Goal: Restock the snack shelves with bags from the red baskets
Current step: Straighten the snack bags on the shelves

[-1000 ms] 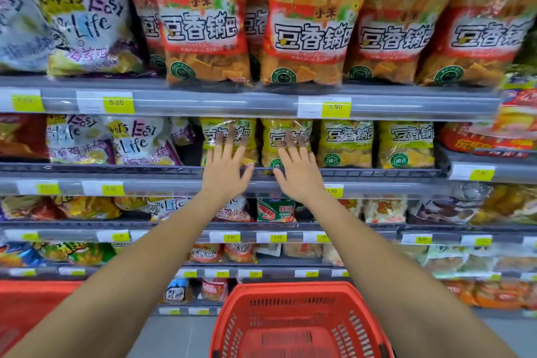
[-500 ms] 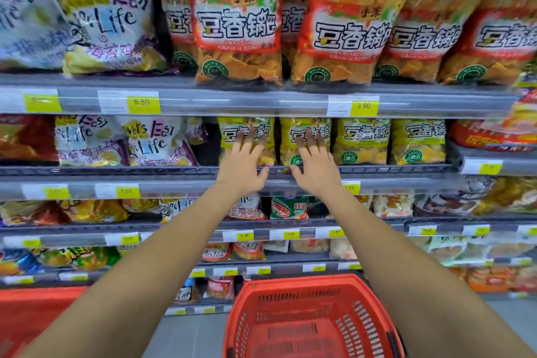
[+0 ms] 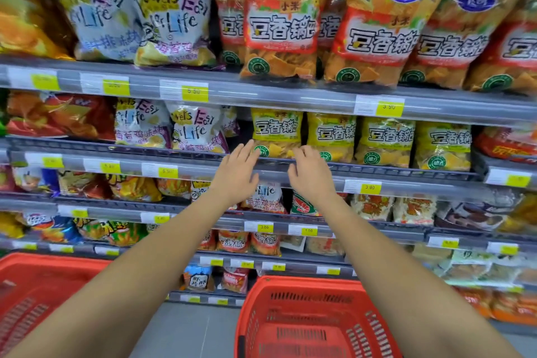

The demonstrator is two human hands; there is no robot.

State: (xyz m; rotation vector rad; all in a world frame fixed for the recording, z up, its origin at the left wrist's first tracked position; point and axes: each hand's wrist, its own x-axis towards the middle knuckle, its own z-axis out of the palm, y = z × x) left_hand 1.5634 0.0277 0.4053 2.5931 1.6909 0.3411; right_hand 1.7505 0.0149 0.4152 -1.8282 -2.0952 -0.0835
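The leftmost yellow bag [image 3: 276,131] stood upright at the front of the second shelf from the top, first in a row of four yellow bags running off to the right. It looked light and puffed with air. Its glossy film was probably soft and slippery, and the chips inside would likely crack if squeezed. A loose hold on both side edges, or a pinch on the top seam, seemed safest.

The left hand [image 3: 236,176] and right hand [image 3: 312,176] were raised just in front of that bag's lower corners, over the shelf rail [image 3: 406,174]. Their fingers were straight and slightly apart, clamped on nothing. Whether the fingertips touched the film could not be told.

Left of the row stood two white bags [image 3: 194,128]. On the shelf above were at least four large orange bags [image 3: 279,26]. Two red baskets were near the floor, one below the right arm [image 3: 305,280] and one at far left [image 3: 43,258].
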